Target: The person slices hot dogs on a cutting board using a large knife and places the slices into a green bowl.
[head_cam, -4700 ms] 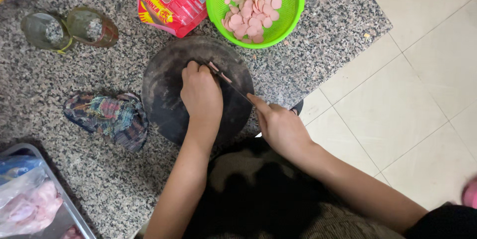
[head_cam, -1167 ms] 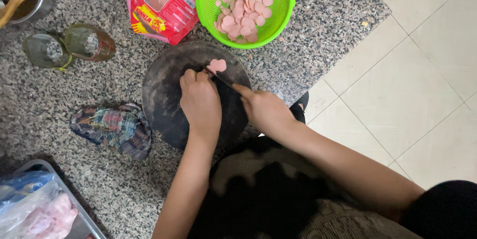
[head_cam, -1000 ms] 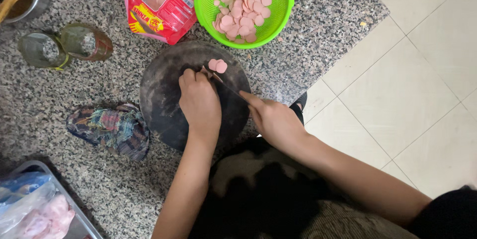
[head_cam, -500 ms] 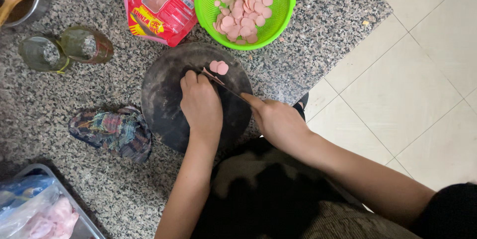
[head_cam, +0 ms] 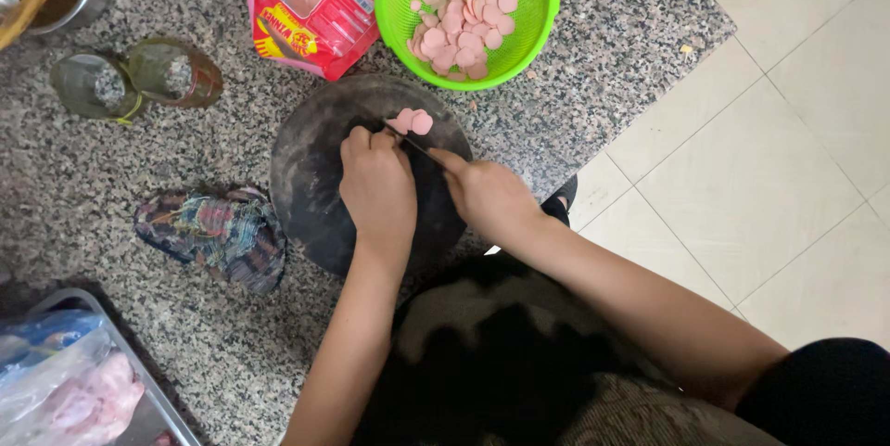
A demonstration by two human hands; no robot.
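Right now both hands are down on the dark round cutting board [head_cam: 311, 177], which sits on the speckled granite counter [head_cam: 603, 47]. The left hand [head_cam: 375, 186] is curled knuckles-up, fingers clenched down over whatever is being cut; the piece itself is hidden under them. The right hand [head_cam: 487, 196] is wrapped around the handle of a knife [head_cam: 417, 142], whose thin blade runs up toward the left fingertips. Just past those fingertips, a few pink round slices [head_cam: 411, 121] lie on the board. Beyond the board sits a bright green colander [head_cam: 538, 10] with a heap of the same pink slices inside, and beside it a red food packet [head_cam: 315, 6]. Off to the left, two glass jars [head_cam: 134, 80] lie on the counter, and a crumpled multicoloured cloth [head_cam: 218, 233] sits just beside the board. A metal tray [head_cam: 162, 414] with plastic-wrapped pink food shows at the bottom-left corner.
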